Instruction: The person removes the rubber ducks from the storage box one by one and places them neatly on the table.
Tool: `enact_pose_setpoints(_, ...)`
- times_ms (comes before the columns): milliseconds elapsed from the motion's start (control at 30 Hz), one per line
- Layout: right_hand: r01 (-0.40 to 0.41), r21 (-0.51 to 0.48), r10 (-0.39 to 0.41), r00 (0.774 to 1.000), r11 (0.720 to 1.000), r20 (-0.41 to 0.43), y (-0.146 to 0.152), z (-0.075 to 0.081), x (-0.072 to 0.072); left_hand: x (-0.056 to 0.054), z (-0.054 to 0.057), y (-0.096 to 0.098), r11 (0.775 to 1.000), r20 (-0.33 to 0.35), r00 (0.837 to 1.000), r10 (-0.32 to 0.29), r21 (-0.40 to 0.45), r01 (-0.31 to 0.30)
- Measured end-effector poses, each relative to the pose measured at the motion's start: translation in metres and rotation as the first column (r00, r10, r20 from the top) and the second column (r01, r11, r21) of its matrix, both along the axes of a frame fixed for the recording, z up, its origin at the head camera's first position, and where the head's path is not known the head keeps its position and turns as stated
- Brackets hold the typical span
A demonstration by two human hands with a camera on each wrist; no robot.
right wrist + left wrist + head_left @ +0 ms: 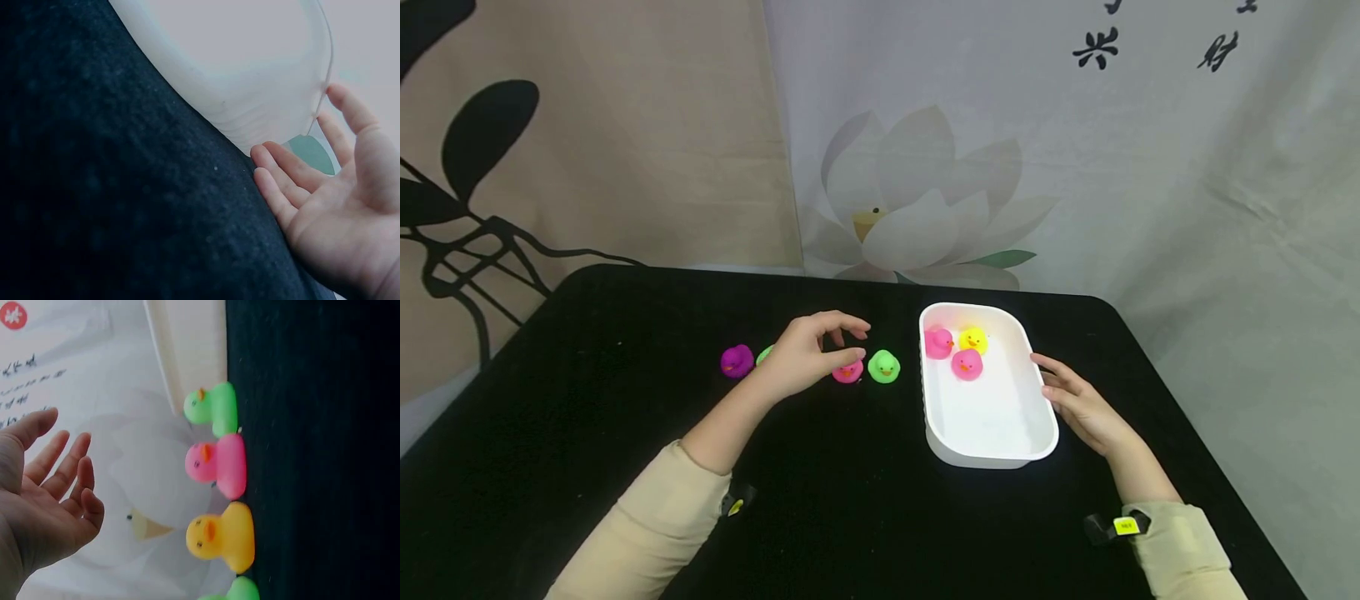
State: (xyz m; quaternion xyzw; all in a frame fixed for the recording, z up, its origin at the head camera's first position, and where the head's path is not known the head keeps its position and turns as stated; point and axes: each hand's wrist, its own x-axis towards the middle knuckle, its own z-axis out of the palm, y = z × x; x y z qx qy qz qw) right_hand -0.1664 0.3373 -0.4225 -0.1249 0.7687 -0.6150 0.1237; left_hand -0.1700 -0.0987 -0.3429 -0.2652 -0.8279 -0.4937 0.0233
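Note:
My left hand [808, 354] hovers over a row of rubber ducks with fingers loosely bent and nothing in them. Beneath or beside it are a pink duck [847, 372] and, partly hidden by the hand, a green duck [763, 355]. A yellow duck [222, 537], covered by the hand in the head view, shows in the left wrist view. Another green duck [884, 367] and a purple duck [737, 361] end the row. With relaxed fingers, my right hand [1086, 408] touches the right side of a white plastic bin [992, 425].
Inside the bin, near its far end, sit two pink ducks [967, 364] and a yellow duck [973, 340]. A black cloth [850, 517] covers the table. Behind it hangs a printed curtain [917, 167] with a lotus.

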Motion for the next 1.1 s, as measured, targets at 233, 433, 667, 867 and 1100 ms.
enact_pose_setpoints(233, 0.004, 0.004, -0.004, 1.000, 1.000, 0.003, 0.000, 0.000, 0.000, -0.001, -0.006, 0.024, 0.998, -0.010, 0.999, -0.051, -0.028, 0.050)
enact_pose_setpoints(433, 0.003, 0.001, -0.003, 1.000, 1.000, 0.001, 0.000, -0.001, 0.000, -0.006, -0.009, 0.043, 0.996, -0.008, 0.997, -0.077, -0.054, 0.076)
enact_pose_setpoints(667, 0.008, -0.003, -0.008, 1.000, 1.000, 0.005, 0.000, -0.001, 0.000, -0.014, -0.013, 0.059, 0.993, 0.045, 0.996, -0.074, -0.090, 0.078)
enact_pose_setpoints(867, 0.010, 0.001, -0.010, 1.000, 1.000, 0.002, 0.000, 0.000, 0.000, -0.022, -0.013, 0.072, 0.988, 0.044, 0.995, -0.085, -0.123, 0.090)
enact_pose_setpoints(1100, 0.012, -0.002, -0.012, 1.000, 1.000, 0.002, 0.000, 0.000, 0.000, -0.029, -0.012, 0.087, 0.984, 0.063, 0.993, -0.100, -0.143, 0.108)
